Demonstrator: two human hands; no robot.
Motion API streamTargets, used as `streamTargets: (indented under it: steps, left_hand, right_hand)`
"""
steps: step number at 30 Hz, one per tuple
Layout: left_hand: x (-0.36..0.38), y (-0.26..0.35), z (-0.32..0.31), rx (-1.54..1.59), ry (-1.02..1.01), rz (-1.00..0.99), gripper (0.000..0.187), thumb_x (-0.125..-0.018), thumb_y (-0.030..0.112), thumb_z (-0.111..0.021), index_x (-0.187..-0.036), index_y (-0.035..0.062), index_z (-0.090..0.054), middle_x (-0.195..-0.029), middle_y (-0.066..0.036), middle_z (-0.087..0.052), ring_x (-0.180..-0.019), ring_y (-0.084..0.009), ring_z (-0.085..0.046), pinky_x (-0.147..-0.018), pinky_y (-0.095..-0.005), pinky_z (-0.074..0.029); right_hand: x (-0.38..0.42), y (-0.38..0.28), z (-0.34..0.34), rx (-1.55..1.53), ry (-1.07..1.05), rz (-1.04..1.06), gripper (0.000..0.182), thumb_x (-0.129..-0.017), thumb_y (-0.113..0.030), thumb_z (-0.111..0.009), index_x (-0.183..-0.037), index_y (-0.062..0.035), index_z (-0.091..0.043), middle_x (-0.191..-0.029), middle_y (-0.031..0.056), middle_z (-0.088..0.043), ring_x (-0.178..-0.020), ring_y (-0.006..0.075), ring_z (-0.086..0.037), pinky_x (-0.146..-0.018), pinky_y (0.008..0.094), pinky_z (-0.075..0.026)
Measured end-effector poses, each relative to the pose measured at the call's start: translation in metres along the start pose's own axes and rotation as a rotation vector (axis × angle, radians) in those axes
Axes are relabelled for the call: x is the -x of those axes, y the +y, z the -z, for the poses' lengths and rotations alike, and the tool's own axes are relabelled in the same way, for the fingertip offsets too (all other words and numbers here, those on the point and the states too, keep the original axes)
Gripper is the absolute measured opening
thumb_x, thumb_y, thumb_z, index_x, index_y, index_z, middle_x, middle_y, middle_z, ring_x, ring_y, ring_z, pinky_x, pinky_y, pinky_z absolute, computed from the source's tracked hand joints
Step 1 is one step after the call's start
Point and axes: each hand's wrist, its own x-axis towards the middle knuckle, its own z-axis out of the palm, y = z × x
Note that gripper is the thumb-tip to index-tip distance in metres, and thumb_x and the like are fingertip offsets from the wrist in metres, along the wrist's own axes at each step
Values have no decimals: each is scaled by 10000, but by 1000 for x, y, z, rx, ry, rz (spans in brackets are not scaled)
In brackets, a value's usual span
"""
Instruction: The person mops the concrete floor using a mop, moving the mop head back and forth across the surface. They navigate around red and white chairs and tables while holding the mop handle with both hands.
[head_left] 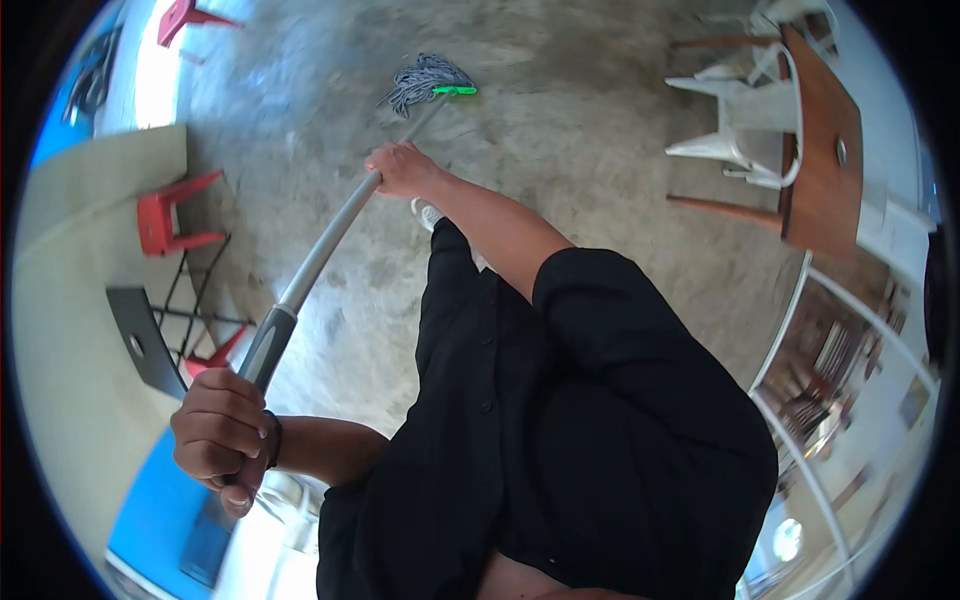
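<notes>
A string mop with a grey pole [330, 240] stretches away from me, sloping down to the floor. Its grey strings [425, 82] lie on the concrete, spread to the left of a bright green clamp [455, 91]. My left hand [222, 430] is wrapped round the dark handle grip [268, 345] at the near end, low on the left. Farther down the pole, my right hand [402, 170] is closed round it with the arm extended. The palms and some fingertips are hidden.
Red stools [165, 222] and a black-topped folding table [145, 340] stand along the left wall. To the right are a white metal chair [750, 115] and a brown wooden table [830, 150]. My shoe [428, 214] is near the pole on the concrete floor [560, 130].
</notes>
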Motion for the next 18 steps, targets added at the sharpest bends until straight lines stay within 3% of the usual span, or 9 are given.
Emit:
streamTargets:
  steps: [7, 10, 13, 15, 18]
  left_hand:
    - [-73, -56, -123, 318, -276, -6, 450, -870, 321, -690, -570, 121, -421, -466, 6, -465, -373, -171, -450, -458, -319, -401]
    - [-82, -83, -167, 387, -416, 1, 421, -834, 311, -648, -583, 152, -349, -463, 12, -445, -388, -159, -435, -477, -325, -378]
    - [-68, -104, -206, 535, -422, 88, 329, -735, 224, -627, -535, 111, -393, -469, -25, -451, -396, -211, -444, -501, -372, -392]
    - [-60, -113, -220, 591, -468, 136, 292, -673, 181, -641, -516, 83, -416, -502, -49, -472, -422, -231, -459, -533, -384, -408]
    - [-41, -117, -227, 578, -416, 228, 289, -701, 153, -628, -513, 49, -436, -513, -79, -477, -452, -259, -472, -592, -404, -440]
  right_hand:
    - [127, 121, 102, 88, 273, -174, 154, -774, -285, -687, -837, -145, -692, -907, 106, -703, -969, 348, -668, -817, 565, -505]
    - [194, 171, 125, 44, 401, -229, 148, -703, -218, -720, -796, -117, -664, -874, 120, -687, -928, 375, -657, -781, 537, -508]
    - [257, 220, 132, 89, 475, -227, 171, -659, -176, -738, -789, -104, -653, -866, 127, -671, -917, 396, -639, -763, 516, -508]
    - [292, 222, 141, 38, 512, -311, 174, -662, -181, -744, -783, -103, -647, -849, 126, -664, -921, 396, -634, -767, 519, -507]
    - [322, 220, 132, 119, 508, -428, 154, -697, -204, -721, -776, -100, -639, -867, 108, -668, -939, 379, -634, -769, 504, -505]
